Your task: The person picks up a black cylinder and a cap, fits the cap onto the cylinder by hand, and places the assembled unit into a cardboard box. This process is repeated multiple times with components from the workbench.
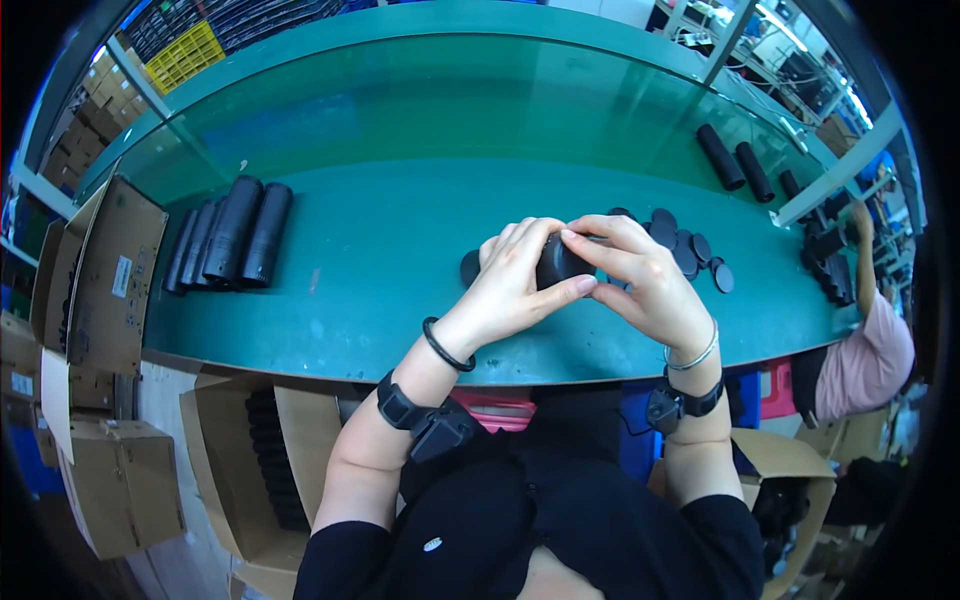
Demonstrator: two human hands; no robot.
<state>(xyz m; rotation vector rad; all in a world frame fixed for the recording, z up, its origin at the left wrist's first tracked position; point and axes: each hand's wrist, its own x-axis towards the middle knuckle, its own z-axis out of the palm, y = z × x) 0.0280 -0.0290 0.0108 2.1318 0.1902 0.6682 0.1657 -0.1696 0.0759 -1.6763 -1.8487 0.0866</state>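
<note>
My left hand and my right hand meet over the near middle of the green table. Between them they grip a round black cylindrical piece, seen nearly end-on; how long it is stays hidden. The fingers of both hands curl about its rim, and the thumbs come together at its near side. Just past my right hand lie several flat black discs, loosely scattered. One more black disc shows partly beside my left hand.
Several black tubes lie side by side at the left. A cardboard box stands at the left end; an open box of black parts sits below the edge. Other black tubes lie far right, near a co-worker's arm.
</note>
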